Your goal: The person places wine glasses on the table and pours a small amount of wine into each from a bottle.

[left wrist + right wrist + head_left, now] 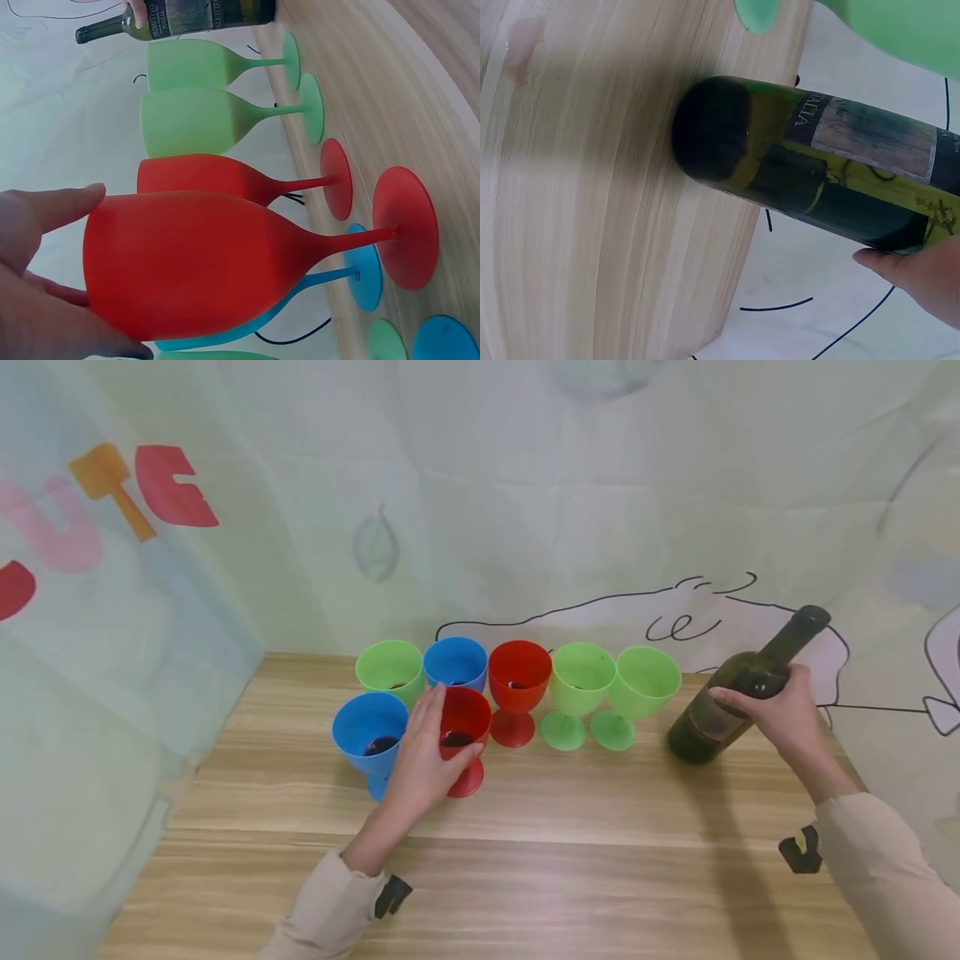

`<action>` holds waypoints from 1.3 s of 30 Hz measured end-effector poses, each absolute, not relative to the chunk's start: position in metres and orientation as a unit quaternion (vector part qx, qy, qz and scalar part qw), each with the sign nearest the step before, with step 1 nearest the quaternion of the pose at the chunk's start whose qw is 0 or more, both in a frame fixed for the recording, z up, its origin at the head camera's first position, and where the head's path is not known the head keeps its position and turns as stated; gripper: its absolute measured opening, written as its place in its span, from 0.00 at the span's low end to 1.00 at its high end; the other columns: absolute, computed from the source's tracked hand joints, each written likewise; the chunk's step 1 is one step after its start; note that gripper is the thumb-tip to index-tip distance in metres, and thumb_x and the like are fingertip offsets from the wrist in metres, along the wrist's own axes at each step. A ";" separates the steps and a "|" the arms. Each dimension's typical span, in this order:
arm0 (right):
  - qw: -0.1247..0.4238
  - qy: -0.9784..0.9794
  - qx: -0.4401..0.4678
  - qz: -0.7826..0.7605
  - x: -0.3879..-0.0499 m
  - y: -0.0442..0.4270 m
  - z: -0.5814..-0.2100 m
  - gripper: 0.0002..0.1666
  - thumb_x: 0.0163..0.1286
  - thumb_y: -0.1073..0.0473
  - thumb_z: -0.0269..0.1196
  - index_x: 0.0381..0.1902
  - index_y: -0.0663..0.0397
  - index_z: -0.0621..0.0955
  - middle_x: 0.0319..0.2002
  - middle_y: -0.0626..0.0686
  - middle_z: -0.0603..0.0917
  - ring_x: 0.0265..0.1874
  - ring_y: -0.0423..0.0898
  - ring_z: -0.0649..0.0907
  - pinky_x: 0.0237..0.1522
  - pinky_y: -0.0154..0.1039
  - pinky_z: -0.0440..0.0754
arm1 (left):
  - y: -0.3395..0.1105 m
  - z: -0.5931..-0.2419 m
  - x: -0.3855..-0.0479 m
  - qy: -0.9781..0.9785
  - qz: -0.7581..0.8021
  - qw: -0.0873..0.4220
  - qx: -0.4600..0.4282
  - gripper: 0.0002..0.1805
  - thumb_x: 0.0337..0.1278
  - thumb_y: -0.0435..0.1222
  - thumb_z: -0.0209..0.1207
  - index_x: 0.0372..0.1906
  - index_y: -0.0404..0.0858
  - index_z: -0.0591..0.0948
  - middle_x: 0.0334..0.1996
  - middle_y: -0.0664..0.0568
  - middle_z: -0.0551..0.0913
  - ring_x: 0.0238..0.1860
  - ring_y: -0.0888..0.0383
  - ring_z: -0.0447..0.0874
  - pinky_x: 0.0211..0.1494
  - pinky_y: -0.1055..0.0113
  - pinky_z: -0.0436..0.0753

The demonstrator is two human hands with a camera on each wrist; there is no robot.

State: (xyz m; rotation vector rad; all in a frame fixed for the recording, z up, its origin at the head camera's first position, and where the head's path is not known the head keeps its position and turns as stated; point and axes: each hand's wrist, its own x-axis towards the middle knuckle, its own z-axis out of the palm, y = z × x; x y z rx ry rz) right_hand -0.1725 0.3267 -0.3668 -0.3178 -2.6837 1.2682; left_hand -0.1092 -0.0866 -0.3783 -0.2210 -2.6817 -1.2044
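My left hand (423,756) holds the front red goblet (468,713) by its bowl near the rim, thumb on one side and fingers on the other. Its foot is at the wooden table, and dark liquid shows inside. Just left of that hand is a blue goblet (367,727), also with dark liquid. On the right, my right hand (787,710) grips a dark green wine bottle (705,722) around its upper body. The bottle's neck points up and its label shows in the right wrist view; whether its base touches the table I cannot tell.
Behind stands a row: a green goblet (390,664), a blue goblet (455,662), a red goblet (520,681), and two more green goblets, the rightmost green goblet (645,685) nearest the bottle. A printed cloth (480,527) hangs behind the wooden table (555,868).
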 end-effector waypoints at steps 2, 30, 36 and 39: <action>0.080 -0.893 -0.104 0.430 -0.171 0.327 -0.366 0.61 0.57 0.40 0.62 0.68 0.64 0.38 0.63 0.75 0.51 0.61 0.70 0.57 0.58 0.64 0.56 | -0.087 -0.378 -0.108 -0.905 -0.404 0.101 -0.080 0.50 0.40 0.33 0.69 0.69 0.32 0.53 0.66 0.39 0.56 0.66 0.41 0.52 0.45 0.48 0.78; 0.111 -0.977 0.121 0.139 -0.087 0.323 -0.393 0.40 0.69 0.46 0.50 0.71 0.53 0.49 0.68 0.69 0.45 0.67 0.63 0.41 0.58 0.66 0.28 | -0.214 -0.365 -0.076 -0.971 -0.131 0.148 -0.135 0.41 0.64 0.53 0.45 0.70 0.32 0.47 0.70 0.37 0.43 0.70 0.44 0.30 0.59 0.35 0.28; 0.101 -0.980 0.136 0.099 -0.082 0.317 -0.394 0.42 0.67 0.43 0.51 0.72 0.48 0.48 0.68 0.68 0.47 0.68 0.61 0.39 0.59 0.63 0.25 | -0.222 -0.372 -0.074 -0.977 -0.116 0.114 -0.140 0.42 0.63 0.55 0.45 0.70 0.32 0.48 0.69 0.36 0.43 0.69 0.44 0.28 0.59 0.36 0.26; 0.104 -0.979 0.150 0.094 -0.081 0.314 -0.395 0.43 0.66 0.42 0.53 0.72 0.48 0.49 0.69 0.66 0.47 0.68 0.60 0.39 0.59 0.62 0.24 | -0.223 -0.374 -0.074 -0.978 -0.113 0.098 -0.146 0.42 0.62 0.55 0.46 0.70 0.34 0.47 0.70 0.36 0.43 0.69 0.44 0.28 0.59 0.36 0.25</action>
